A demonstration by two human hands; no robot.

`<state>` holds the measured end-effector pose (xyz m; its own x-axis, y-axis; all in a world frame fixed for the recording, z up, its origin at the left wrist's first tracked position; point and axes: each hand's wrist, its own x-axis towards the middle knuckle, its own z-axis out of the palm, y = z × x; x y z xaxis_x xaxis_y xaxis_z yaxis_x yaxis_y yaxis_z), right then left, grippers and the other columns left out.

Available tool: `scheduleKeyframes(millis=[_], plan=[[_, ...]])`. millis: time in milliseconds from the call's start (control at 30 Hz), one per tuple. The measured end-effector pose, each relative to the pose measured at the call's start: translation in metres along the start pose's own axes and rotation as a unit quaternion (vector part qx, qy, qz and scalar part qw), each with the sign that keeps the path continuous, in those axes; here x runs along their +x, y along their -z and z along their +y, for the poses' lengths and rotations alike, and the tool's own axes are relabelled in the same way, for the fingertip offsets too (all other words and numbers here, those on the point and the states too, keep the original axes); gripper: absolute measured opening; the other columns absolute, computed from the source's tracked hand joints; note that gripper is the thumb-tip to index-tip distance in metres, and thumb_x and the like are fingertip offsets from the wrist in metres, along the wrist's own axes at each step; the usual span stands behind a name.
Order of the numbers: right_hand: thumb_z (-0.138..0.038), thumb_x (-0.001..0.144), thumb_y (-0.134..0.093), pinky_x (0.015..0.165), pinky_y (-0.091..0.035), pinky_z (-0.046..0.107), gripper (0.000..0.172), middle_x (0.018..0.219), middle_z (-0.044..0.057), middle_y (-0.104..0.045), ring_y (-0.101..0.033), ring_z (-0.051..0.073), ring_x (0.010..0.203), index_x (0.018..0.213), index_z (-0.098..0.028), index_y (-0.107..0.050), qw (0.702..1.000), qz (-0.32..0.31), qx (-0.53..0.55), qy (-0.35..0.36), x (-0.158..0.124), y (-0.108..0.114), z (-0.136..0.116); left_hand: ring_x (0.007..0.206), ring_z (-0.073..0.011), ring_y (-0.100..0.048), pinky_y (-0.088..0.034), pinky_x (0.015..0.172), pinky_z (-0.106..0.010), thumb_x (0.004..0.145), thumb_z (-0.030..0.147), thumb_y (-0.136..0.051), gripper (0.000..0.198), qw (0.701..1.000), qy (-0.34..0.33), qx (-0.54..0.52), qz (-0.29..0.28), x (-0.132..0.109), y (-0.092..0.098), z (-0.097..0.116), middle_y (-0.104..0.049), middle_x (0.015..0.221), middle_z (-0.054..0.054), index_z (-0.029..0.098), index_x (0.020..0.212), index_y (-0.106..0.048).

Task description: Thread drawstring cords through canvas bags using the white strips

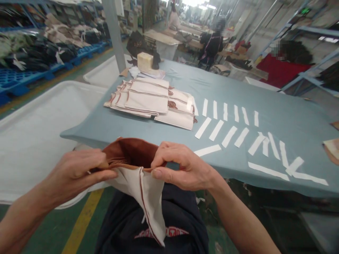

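Observation:
A cream fabric bag (148, 197) with brown lining and a dark brown seam hangs in front of my body, its mouth held open toward me. My left hand (82, 169) pinches the rim at the left, thumb below and fingers above. On the right part of the rim, near the seam, my right hand (177, 164) grips the edge between thumb and fingers. The brown lining (129, 151) shows inside the opening; the bag's bottom is partly out of sight behind its folds. Beyond the hands, a stack of similar cream bags (148, 97) lies on the table.
White strips (229, 137) lie in rows on the blue-covered table (185, 81). A yellowish block (145, 62) stands at the far left corner, by a metal post (115, 35). A large white bin (53, 116) is at the left. People (212, 46) are in the background.

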<state>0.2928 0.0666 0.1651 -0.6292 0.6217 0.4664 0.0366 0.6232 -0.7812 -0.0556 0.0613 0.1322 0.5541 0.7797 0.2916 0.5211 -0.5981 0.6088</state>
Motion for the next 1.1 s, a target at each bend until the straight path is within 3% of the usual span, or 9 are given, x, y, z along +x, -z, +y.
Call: scheduleKeyframes(millis=[33, 100, 133, 233, 333, 467, 667, 833, 1100], plan=[[-0.028, 0.114, -0.076, 0.084, -0.054, 0.028, 0.022, 0.087, 0.0, -0.079, -0.067, 0.014, 0.082, 0.093, -0.02, -0.075, 1.0, -0.006, 0.001, 0.005, 0.001, -0.002, -0.002, 0.076, -0.0163, -0.066, -0.043, 0.078, -0.028, 0.109, 0.06, -0.082, 0.037, 1.0, -0.014, -0.02, -0.006, 0.004, -0.004, -0.003, -0.077, 0.084, 0.004, 0.025, 0.097, -0.08], [-0.028, 0.114, -0.074, 0.085, -0.055, 0.029, 0.023, 0.087, 0.0, -0.078, -0.068, 0.015, 0.082, 0.092, -0.021, -0.072, 1.0, -0.01, 0.014, 0.015, 0.002, -0.006, -0.004, 0.086, -0.0202, -0.074, -0.05, 0.084, -0.028, 0.098, 0.083, -0.081, 0.061, 0.996, -0.049, -0.07, -0.023, 0.016, -0.013, -0.003, -0.085, 0.099, 0.001, 0.027, 0.122, -0.083], [-0.028, 0.114, -0.073, 0.086, -0.055, 0.029, 0.024, 0.087, 0.001, -0.078, -0.069, 0.015, 0.082, 0.091, -0.021, -0.071, 1.0, -0.009, 0.021, 0.016, 0.002, -0.007, -0.005, 0.09, -0.0217, -0.075, -0.052, 0.085, -0.028, 0.094, 0.091, -0.076, 0.071, 0.993, -0.064, -0.093, -0.031, 0.024, -0.018, -0.001, -0.086, 0.102, -0.001, 0.028, 0.125, -0.084], [-0.031, 0.111, -0.072, 0.078, -0.053, 0.028, 0.023, 0.086, 0.001, -0.075, -0.066, 0.015, 0.078, 0.091, -0.021, -0.069, 0.999, -0.011, 0.035, -0.004, 0.002, -0.008, -0.006, 0.101, -0.0242, -0.078, -0.056, 0.093, -0.03, 0.096, 0.095, -0.066, 0.074, 0.981, -0.108, -0.152, -0.049, 0.048, -0.031, 0.016, -0.087, 0.112, -0.009, 0.023, 0.098, -0.084], [-0.027, 0.105, -0.071, 0.065, -0.046, 0.025, 0.015, 0.083, -0.001, -0.073, -0.056, 0.013, 0.069, 0.091, -0.021, -0.069, 0.998, -0.009, 0.038, -0.05, 0.0, -0.006, -0.01, 0.1, -0.0227, -0.078, -0.057, 0.095, -0.029, 0.105, 0.084, -0.067, 0.064, 0.973, -0.12, -0.192, -0.053, 0.064, -0.037, 0.035, -0.087, 0.108, -0.007, 0.023, 0.097, -0.081], [-0.021, 0.097, -0.066, 0.062, -0.043, 0.023, 0.009, 0.079, -0.004, -0.066, -0.051, 0.011, 0.065, 0.088, -0.022, -0.065, 0.994, 0.009, 0.027, -0.108, -0.004, -0.002, -0.015, 0.087, -0.019, -0.076, -0.057, 0.084, -0.025, 0.118, 0.057, -0.069, 0.042, 0.963, -0.098, -0.233, -0.091, 0.067, -0.036, 0.049, -0.083, 0.096, -0.004, 0.021, 0.1, -0.078], [-0.021, 0.092, -0.065, 0.062, -0.043, 0.022, 0.005, 0.076, -0.005, -0.062, -0.051, 0.011, 0.064, 0.087, -0.022, -0.065, 0.988, 0.018, 0.048, -0.144, -0.008, -0.002, -0.009, 0.064, -0.0136, -0.061, -0.046, 0.061, -0.02, 0.112, 0.041, -0.07, 0.033, 0.964, -0.015, -0.227, -0.14, 0.071, -0.033, 0.061, -0.069, 0.074, 0.002, 0.02, 0.088, -0.073], [-0.025, 0.091, -0.064, 0.063, -0.046, 0.023, 0.005, 0.074, -0.006, -0.061, -0.05, 0.012, 0.064, 0.086, -0.023, -0.062, 0.983, 0.008, 0.086, -0.164, -0.009, -0.004, 0.0, 0.06, -0.013, -0.057, -0.044, 0.057, -0.02, 0.111, 0.04, -0.067, 0.032, 0.96, 0.023, -0.225, -0.164, 0.075, -0.031, 0.064, -0.065, 0.071, 0.003, 0.02, 0.087, -0.073], [-0.047, 0.094, -0.079, 0.068, -0.042, 0.026, 0.032, 0.077, -0.006, -0.058, -0.048, 0.012, 0.069, 0.087, -0.024, -0.058, 0.992, 0.02, 0.047, -0.115, -0.011, -0.011, 0.005, 0.066, -0.0133, -0.064, -0.048, 0.063, -0.019, 0.111, 0.031, -0.066, 0.028, 0.965, -0.017, -0.204, -0.161, 0.079, -0.024, 0.063, -0.071, 0.075, 0.004, 0.021, 0.085, -0.072]])
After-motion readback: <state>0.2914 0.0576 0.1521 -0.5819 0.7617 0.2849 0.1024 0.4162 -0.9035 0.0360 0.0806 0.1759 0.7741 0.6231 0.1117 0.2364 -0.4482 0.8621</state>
